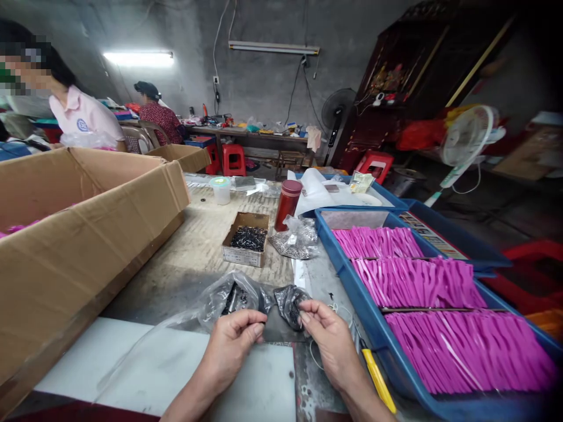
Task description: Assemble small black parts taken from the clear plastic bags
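Observation:
My left hand (237,340) is closed in a pinch at the middle of the worktable. A tiny dark bit shows at its fingertips, too small to name. Just behind it lies a clear plastic bag (211,299) with black parts inside. My right hand (328,337) is at the mouth of a small bag of black pieces (290,302). Its thumb and fingers are drawn together at the bag's edge, and what they hold is hidden. Beyond both hands stands a small cardboard box (243,256) of small black pieces.
On the right, a blue tray (352,287) holds rows of magenta strips (417,275). A yellow-handled tool (378,381) lies beside it. A big carton (88,234) borders the left. Further back stand a red canister (288,205) and a bag of silvery pieces (297,240). Two people sit beyond.

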The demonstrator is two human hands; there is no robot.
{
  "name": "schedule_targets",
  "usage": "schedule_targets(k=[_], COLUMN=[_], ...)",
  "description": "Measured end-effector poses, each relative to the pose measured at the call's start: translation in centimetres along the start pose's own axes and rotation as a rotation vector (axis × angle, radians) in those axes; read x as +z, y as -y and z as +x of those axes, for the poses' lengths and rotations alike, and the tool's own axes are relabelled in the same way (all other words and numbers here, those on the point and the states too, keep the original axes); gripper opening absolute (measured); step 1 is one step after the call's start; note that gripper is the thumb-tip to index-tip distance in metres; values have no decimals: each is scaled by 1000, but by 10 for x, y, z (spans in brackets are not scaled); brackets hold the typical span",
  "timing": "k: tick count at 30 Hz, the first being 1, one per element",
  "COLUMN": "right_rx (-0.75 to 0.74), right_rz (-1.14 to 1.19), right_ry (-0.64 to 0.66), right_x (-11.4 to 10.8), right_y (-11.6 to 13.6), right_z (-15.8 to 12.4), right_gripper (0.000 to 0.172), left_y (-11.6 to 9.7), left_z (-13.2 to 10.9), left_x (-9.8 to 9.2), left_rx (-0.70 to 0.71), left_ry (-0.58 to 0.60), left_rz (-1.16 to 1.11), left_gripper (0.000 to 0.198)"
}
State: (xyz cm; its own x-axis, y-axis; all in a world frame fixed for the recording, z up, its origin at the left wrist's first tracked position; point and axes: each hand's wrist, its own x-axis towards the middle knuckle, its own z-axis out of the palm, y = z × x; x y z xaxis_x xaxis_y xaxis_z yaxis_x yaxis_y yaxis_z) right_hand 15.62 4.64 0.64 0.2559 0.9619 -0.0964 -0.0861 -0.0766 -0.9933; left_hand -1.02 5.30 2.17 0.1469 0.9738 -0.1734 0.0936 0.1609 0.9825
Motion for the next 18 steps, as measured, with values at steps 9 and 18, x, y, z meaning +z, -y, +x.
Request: schedule_targets(k=[9, 18], right_rx=[23, -52], right_rz=[95, 29], right_ry=[-53, -123], right_x=[11, 19], right_y=[-5, -21], right_z=[-16, -25], right_gripper=[19, 17], left_y=[10, 10], left_z=[-5, -11], left_x=[21, 44], left_rx=[-94, -173], left_ry=[95, 122], left_rz=[-109, -376], left_gripper=[14, 24])
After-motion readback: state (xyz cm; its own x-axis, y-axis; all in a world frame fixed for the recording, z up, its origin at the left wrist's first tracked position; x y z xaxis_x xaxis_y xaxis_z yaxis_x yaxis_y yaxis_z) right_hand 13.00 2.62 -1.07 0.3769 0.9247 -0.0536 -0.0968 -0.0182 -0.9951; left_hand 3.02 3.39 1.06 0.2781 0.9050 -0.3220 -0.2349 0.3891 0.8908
